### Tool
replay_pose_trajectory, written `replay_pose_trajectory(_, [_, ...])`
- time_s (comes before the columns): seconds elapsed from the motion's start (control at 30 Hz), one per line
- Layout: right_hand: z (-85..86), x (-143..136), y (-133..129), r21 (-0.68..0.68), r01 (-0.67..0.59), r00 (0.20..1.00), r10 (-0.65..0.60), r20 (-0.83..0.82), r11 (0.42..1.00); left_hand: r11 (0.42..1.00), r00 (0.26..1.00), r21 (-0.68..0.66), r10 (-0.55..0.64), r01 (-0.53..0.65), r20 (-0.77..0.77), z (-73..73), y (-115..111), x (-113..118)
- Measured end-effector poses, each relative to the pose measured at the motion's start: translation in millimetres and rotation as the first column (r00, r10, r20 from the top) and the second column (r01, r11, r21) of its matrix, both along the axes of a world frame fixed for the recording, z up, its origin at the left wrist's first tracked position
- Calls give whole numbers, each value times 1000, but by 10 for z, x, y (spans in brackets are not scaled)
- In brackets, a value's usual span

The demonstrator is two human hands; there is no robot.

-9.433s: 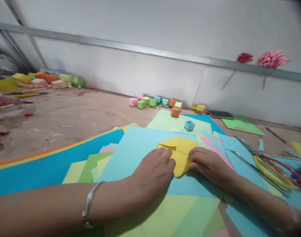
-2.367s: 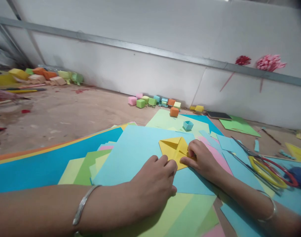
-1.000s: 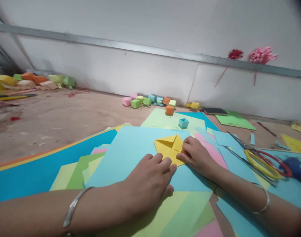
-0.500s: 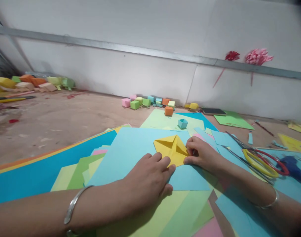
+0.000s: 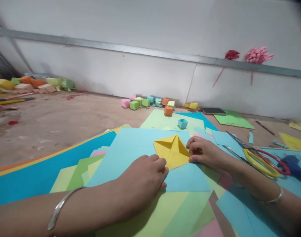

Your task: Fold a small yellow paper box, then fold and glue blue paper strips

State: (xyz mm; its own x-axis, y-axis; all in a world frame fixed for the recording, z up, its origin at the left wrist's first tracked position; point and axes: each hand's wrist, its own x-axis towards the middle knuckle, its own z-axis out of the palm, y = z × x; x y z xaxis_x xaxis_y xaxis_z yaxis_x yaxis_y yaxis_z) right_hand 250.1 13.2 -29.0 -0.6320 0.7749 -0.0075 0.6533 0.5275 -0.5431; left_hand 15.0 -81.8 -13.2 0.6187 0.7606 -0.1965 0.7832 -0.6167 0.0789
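Note:
A folded yellow paper (image 5: 171,152) with raised flaps lies on a light blue sheet (image 5: 130,144). My right hand (image 5: 202,152) pinches its right corner between thumb and fingers. At the lower left edge of the yellow paper rests my left hand (image 5: 147,177), its fingers curled; whether it grips the edge is hidden. A small open light blue paper box (image 5: 182,123) stands behind the yellow paper.
Scissors with yellow and red handles (image 5: 261,163) lie right of my right hand. Small coloured paper cubes (image 5: 146,102) line the wall. More paper blocks (image 5: 37,82) are at the far left. Coloured sheets (image 5: 76,174) spread under both arms.
My left hand has slid left and off the middle of the yellow paper, whose lower part now shows more. My right hand has shifted slightly right, still at the corner.

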Motion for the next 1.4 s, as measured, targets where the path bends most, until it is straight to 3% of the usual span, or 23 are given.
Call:
replay_pose_trajectory(0.13, [-17, 1, -31, 61, -17, 1000, 17, 2, 998, 999, 1000, 52, -5, 6, -23, -75, -5, 18])
replay_pose_trajectory(0.23, [-29, -32, -95, 200, -138, 990, 130, 50, 970, 990, 999, 142, -10, 2, 52, -181, 2, 15])
replay_pose_trajectory(0.3, [-34, -64, -159, 298, -244, 967, 209, 145, 923, 982, 992, 190, -26, 2, 122, -244, 19, 4])
replay_pose_trajectory(0.43, [-68, -120, -302, 448, -341, 926, 213, 311, 827, 966, 976, 258, -48, -9, 214, -309, 78, -15])
replay_pose_trajectory(0.53, [-113, -145, -370, 549, -427, 892, 236, 386, 719, 955, 965, 297, -58, -22, 256, -329, 137, -27])
replay_pose_trajectory(0.63, [-150, -165, -384, 616, -487, 861, 221, 458, 620, 949, 969, 315, -74, -5, 237, -346, 203, -44])
replay_pose_trajectory(0.73, [-166, -188, -370, 652, -486, 860, 184, 477, 582, 942, 988, 333, -87, 40, 128, -356, 248, -62])
replay_pose_trajectory(0.83, [-172, -215, -357, 660, -430, 885, 144, 442, 616, 934, 996, 354, -73, 51, 49, -360, 265, -76])
replay_pose_trajectory(0.9, [-181, -230, -346, 631, -382, 909, 152, 388, 676, 928, 996, 373, -38, 7, 76, -367, 270, -87])
replay_pose_trajectory(1.0, [-198, -234, -321, 541, -264, 962, 175, 212, 798, 923, 975, 367, 32, -113, 221, -388, 278, -110])
replay_pose_trajectory(1.1, [-199, -216, -289, 466, -130, 991, 119, 54, 875, 925, 925, 310, 98, -221, 366, -410, 290, -130])
replay_pose_trajectory(1.3, [-156, -224, -273, 335, 61, 994, -29, -101, 940, 927, 873, 252, 134, -277, 469, -428, 312, -123])
replay_pose_trajectory(1.4, [-153, -265, -293, 299, 99, 989, -62, -132, 949, 941, 820, 151, 176, -303, 544, -412, 327, -126])
